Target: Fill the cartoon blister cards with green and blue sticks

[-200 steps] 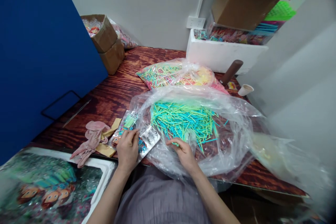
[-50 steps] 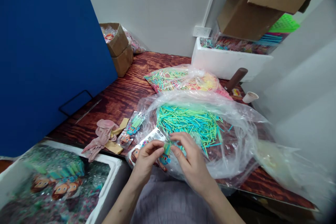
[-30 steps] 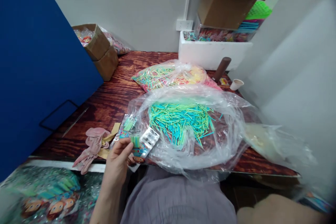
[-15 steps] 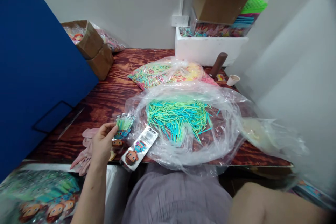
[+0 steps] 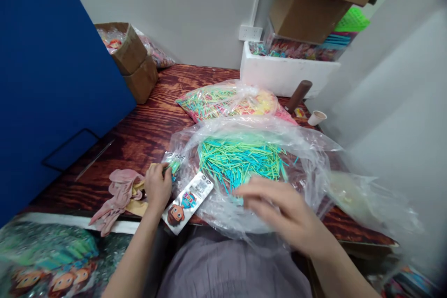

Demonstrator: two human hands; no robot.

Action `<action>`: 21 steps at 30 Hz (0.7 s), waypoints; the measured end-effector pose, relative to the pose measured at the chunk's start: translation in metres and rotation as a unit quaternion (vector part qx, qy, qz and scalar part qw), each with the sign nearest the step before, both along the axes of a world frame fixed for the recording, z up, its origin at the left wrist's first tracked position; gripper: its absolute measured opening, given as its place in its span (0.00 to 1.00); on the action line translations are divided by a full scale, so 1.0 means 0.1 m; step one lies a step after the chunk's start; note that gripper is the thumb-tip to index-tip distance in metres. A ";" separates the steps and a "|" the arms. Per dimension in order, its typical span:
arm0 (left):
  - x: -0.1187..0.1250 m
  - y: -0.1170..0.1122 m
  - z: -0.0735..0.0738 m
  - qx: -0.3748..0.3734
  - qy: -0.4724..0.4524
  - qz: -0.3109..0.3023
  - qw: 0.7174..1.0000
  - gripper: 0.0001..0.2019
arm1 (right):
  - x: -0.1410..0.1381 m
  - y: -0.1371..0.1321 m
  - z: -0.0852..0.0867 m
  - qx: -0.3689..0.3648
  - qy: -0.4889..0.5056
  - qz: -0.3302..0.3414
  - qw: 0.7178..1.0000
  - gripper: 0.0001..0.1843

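Observation:
My left hand is closed on a small printed packet with green sticks in it, near the table's front edge. Beside it lies a white packet with a cartoon head printed on it, tilted on the table. My right hand, blurred by motion, hovers over the near side of an open clear plastic bag. Its fingers stretch out to the left, apart from the thumb, and nothing shows in them. Inside the bag is a heap of thin green and blue sticks.
Pink gloves lie left of my left hand. Behind the open bag sits a bag of multicoloured sticks. A white foam box, a brown cylinder and a paper cup stand at back right. Filled packets lie at lower left.
My right hand has come up from the lower right to over the open bag. My left hand has moved right and lower with the packet. The view has shifted slightly.

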State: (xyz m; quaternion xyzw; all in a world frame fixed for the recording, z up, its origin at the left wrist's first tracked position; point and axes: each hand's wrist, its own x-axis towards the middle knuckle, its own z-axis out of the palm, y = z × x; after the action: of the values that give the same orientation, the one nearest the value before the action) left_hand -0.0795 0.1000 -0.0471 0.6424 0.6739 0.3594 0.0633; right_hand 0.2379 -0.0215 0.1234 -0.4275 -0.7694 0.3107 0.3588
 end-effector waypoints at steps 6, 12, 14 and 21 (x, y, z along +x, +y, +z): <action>-0.05 -0.01 0.07 -0.010 0.095 0.022 0.995 0.19 | 0.52 1.12 -0.77 0.031 -0.342 -0.178 0.922 0.14; -0.17 -0.15 0.26 -0.018 0.033 -0.009 0.999 0.20 | 0.64 1.56 -1.00 0.056 -0.520 -0.152 0.839 0.14; -0.18 -0.21 0.30 -0.020 0.004 -0.018 1.000 0.19 | 0.59 1.61 -1.01 0.058 -0.528 -0.141 0.836 0.14; -0.18 -0.36 0.32 -0.035 -0.074 -0.030 0.996 0.18 | 0.57 1.67 -0.99 0.045 -0.525 -0.113 0.843 0.15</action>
State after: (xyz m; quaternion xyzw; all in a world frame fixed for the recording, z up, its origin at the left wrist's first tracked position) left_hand -0.0972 0.0636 -0.0152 0.6316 0.6598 0.3798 0.1467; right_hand 0.2950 0.1455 0.0244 -0.5941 -0.8021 -0.0377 -0.0468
